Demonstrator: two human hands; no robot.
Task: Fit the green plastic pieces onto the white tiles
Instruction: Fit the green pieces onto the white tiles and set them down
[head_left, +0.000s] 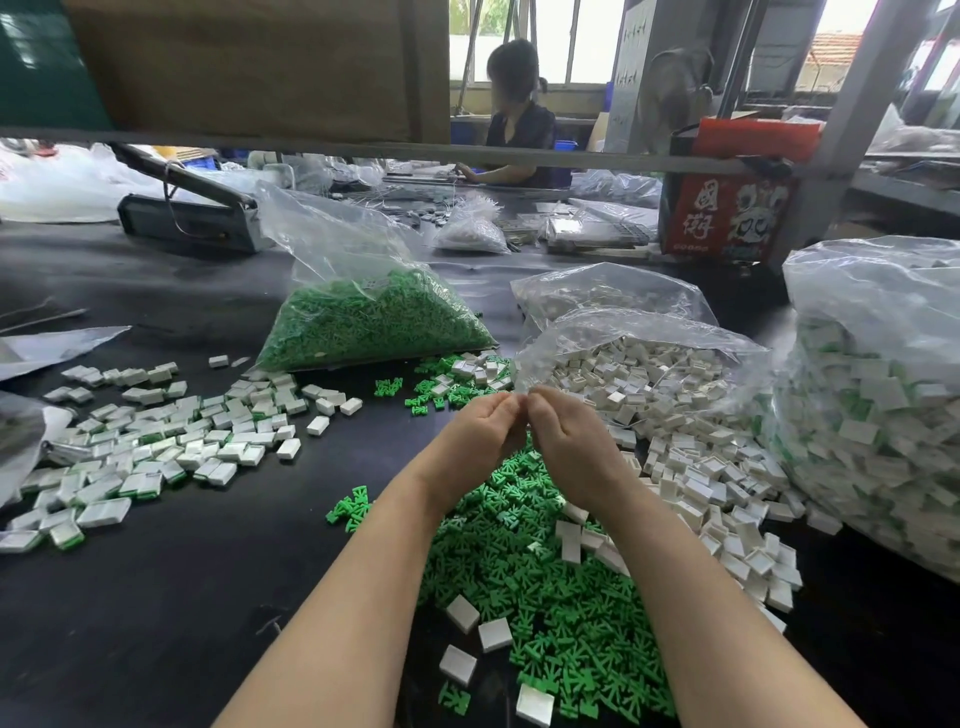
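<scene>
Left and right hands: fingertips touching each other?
Touching. The head view shows the left hand and right hand raised above the loose green pieces, fingertips meeting with no gap. Whatever they pinch is hidden.

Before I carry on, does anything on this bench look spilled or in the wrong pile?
Mostly sorted piles, with some mixing. A few plain white tiles lie scattered on the loose green pieces near the forearms. Farther back, green pieces and tiles are jumbled together at the green bag. Nothing looks damaged.
</scene>
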